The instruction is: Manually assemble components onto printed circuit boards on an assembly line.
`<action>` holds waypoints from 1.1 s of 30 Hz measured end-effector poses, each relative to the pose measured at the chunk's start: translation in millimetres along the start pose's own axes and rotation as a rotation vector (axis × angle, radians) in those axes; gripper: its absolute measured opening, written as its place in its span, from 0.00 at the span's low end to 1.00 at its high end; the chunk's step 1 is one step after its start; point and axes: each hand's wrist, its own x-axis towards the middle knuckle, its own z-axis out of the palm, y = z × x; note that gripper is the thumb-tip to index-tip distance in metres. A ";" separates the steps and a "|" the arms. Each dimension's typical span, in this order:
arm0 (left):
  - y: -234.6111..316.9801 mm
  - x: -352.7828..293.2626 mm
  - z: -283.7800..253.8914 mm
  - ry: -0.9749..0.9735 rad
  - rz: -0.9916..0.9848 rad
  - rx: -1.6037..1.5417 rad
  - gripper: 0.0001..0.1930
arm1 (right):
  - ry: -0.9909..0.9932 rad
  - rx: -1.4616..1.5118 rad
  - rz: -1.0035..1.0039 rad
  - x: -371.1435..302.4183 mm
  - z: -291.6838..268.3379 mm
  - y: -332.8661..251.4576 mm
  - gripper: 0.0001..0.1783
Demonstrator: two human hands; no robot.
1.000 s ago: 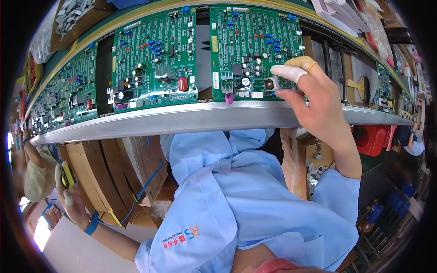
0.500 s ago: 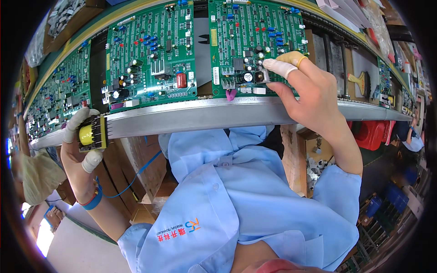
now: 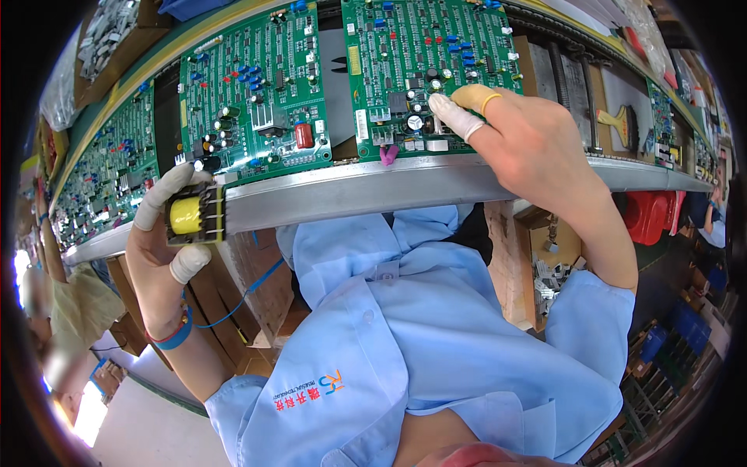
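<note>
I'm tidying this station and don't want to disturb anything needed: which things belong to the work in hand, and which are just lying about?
In the work:
- yellow-wound transformer, held in the left hand
- green circuit board under the right hand

Apparently just lying about:
- yellow-handled brush, right
- red plastic item, lower right, kind unclear

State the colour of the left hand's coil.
The coil is yellow, seen best in the head view.

Conveyor line (image 3: 436,170) arcs across upper frame, silver front rail (image 3: 311,194). On it: green board (image 3: 416,62) top center, second board (image 3: 249,97) left of it, more boards (image 3: 117,148) toward both edges.
</note>
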 end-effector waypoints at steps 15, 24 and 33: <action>101.1 91.6 195.8 -0.198 0.756 1.010 0.41 | -0.368 -0.124 1.843 -326.7 -12.4 -41.9 0.25; 75.9 115.3 202.8 -0.300 0.895 1.213 0.43 | -0.402 0.163 1.971 -406.6 83.4 -88.1 0.31; 83.6 115.1 207.4 -0.362 0.803 1.349 0.42 | -0.268 0.049 1.967 -413.1 102.2 -74.7 0.30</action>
